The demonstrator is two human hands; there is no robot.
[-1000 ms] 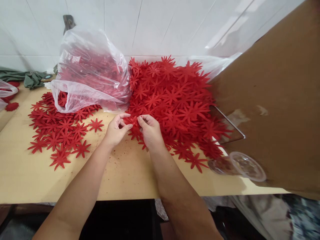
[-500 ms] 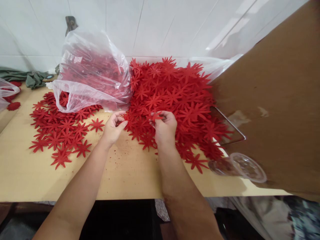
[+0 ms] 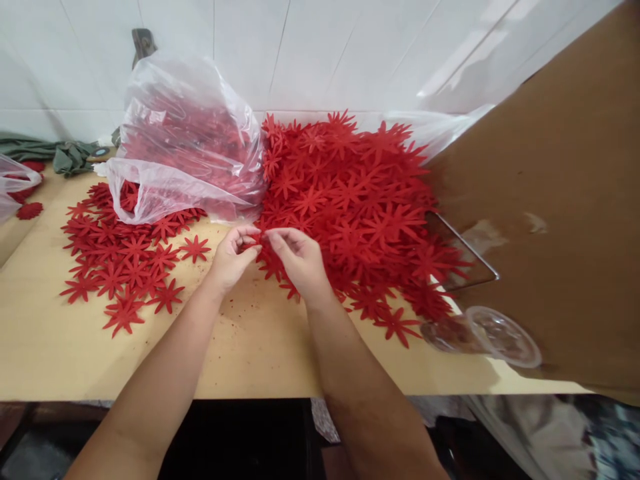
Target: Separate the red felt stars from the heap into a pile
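Over the counter (image 3: pixel 250 377), the left hand (image 3: pixel 231 259) and right hand (image 3: pixel 301 263) are meeting near the fingertips, seemingly doing fine work calling for a light touch; each grip is looking narrow, but I cannot tell what it is holding. Red flower cutouts (image 3: pixel 347 193) are lying heaped beyond. Unlike half a second ago, the right hand is working beside the left.

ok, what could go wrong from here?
Right hand is close to the heap of red flower-shaped cutouts; a brush could send some sliding.
Lone cutout lies near the left hand; a sweep might displace it.
Clear plastic cup sits close to the heap; a knock might shift it.
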